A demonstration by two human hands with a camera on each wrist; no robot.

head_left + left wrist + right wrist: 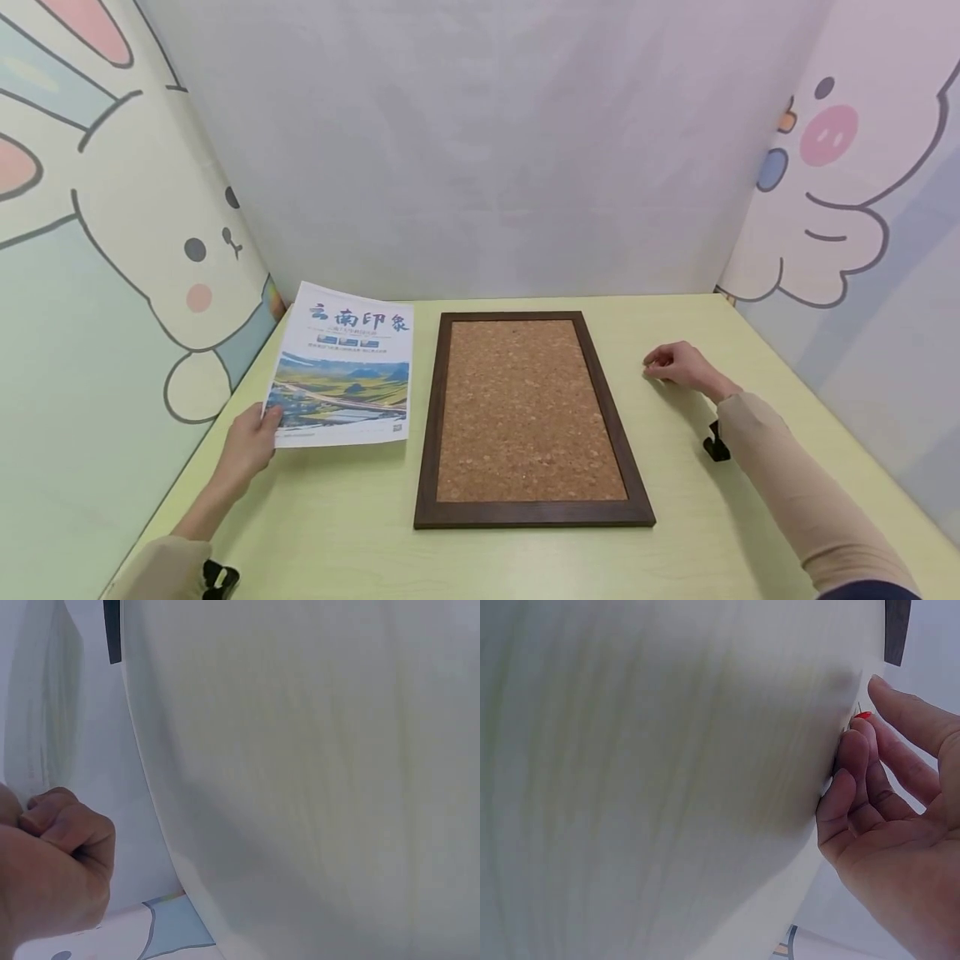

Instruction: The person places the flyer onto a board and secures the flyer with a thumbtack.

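At the left of the head view, my left hand (pixel 251 437) pinches the lower left edge of a printed landscape poster (pixel 345 383), raised and tilted above the table. The left wrist view shows the curled fingers of this hand and the sheet only faintly. Before me a cork board (pixel 528 417) in a dark brown frame lies flat. Right of it, my right hand (pixel 682 367) is low over the table. Its fingertips touch a small red pin (pixel 864 715) with a thin metal point; the thumb stands apart from it, and the fingers partly hide the pin.
The pale yellow-green table (pixel 337 533) carries the board at its middle. A grey-white wall (pixel 487 167) rises behind, with cartoon-printed panels (pixel 172 283) at both sides. Black straps or clips (pixel 716 442) hang at the wrists.
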